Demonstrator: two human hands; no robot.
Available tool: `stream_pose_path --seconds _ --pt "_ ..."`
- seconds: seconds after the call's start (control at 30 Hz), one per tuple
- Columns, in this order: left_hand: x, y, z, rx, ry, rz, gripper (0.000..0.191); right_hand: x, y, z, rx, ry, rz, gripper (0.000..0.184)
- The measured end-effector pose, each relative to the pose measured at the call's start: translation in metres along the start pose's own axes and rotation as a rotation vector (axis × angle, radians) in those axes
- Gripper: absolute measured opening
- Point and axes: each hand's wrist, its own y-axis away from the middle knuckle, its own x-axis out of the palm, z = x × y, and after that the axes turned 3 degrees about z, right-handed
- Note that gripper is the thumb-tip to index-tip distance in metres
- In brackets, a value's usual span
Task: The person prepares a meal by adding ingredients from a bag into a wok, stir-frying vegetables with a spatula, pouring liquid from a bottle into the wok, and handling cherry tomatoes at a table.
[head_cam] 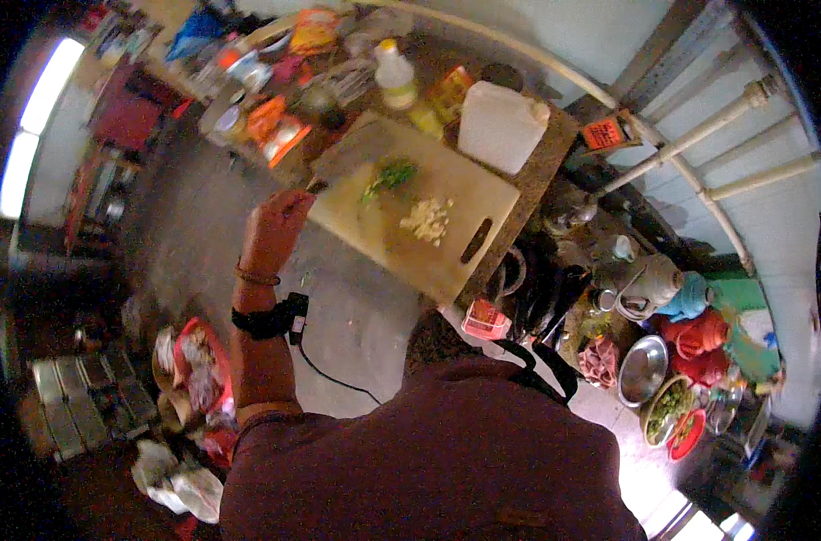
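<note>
My left hand (280,220) is at the near left corner of a pale cutting board (363,237). Its fingers are closed around a small dark object (318,186), possibly a handle; blur hides what it is. On the board lie chopped green herbs (393,174) and, beside them, a heap of pale chopped pieces (426,220), perhaps garlic. A dark slot (477,240) pierces the board's right end. Around my left forearm is a black strap with a small black device (299,319), from which a cable runs. My right hand is out of view.
Behind the board stand a yellow-capped bottle (395,74) and a white plastic container (502,128). An orange packet (275,128) lies to the left. Rightward are a red basket (486,320), a steel bowl (642,370) and red jugs (698,331). A pale pipe rail (695,179) borders the counter.
</note>
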Motion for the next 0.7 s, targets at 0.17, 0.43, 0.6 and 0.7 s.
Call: stream_pose_path --seconds 0.17,0.43,0.6,0.7 --pt "0.057 -0.134 -0.041 0.187 0.299 0.133 0.018 0.048 0.029 0.023 0.055 0.078 -0.041 0.047" --pt "0.186 -0.243 -0.117 0.656 -0.075 0.196 0.031 0.101 0.08 0.171 0.128 -0.501 -0.124 0.036" --pt "0.203 -0.263 -0.135 0.731 -0.236 0.181 0.022 0.151 0.092 0.16 0.204 -0.765 -0.179 0.036" --pt "0.217 -0.27 -0.144 0.682 -0.091 0.259 0.022 0.167 0.102 0.167 0.221 -0.833 -0.24 0.034"
